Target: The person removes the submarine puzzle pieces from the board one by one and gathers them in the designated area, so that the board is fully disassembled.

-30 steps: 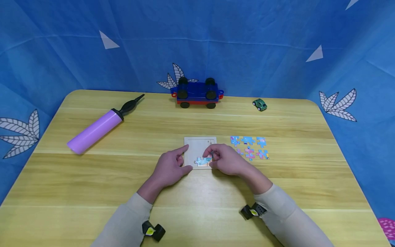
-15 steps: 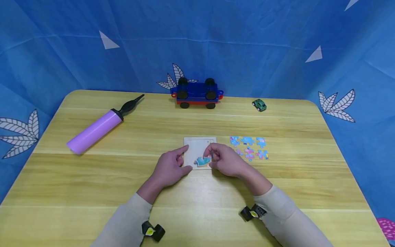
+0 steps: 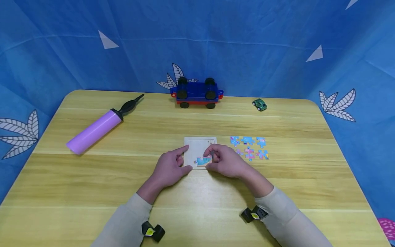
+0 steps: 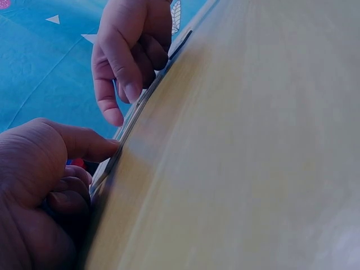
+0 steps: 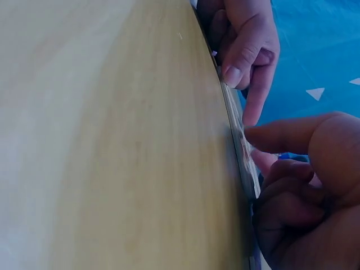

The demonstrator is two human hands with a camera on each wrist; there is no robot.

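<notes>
A small pale puzzle board (image 3: pixel 193 145) lies flat on the table. My left hand (image 3: pixel 170 168) holds its left side, index finger at the left edge and thumb at the front corner. Light-blue joined jigsaw pieces (image 3: pixel 201 161) lie in the board's front part. Over the board's right side, my right hand (image 3: pixel 227 160) has index finger and thumb around the right-hand jigsaw piece (image 3: pixel 208 160), its other fingers curled. That piece is partly hidden. In the left wrist view my left thumb (image 4: pixel 93 145) touches the board's edge; in the right wrist view my right thumb (image 5: pixel 281 135) touches it too.
Several loose jigsaw pieces (image 3: pixel 248 140) lie in two rows right of the board. A purple hand pump (image 3: pixel 95 131) lies at the left. At the back are a blue and red toy wagon (image 3: pixel 197 92) and a small green toy car (image 3: pixel 260 104). A blue cloth (image 3: pixel 247 44) hangs behind.
My right thumb has shifted slightly left along the board's front. The jigsaw piece under the right fingers has moved only slightly, if at all. My left hand stays on the board's left side.
</notes>
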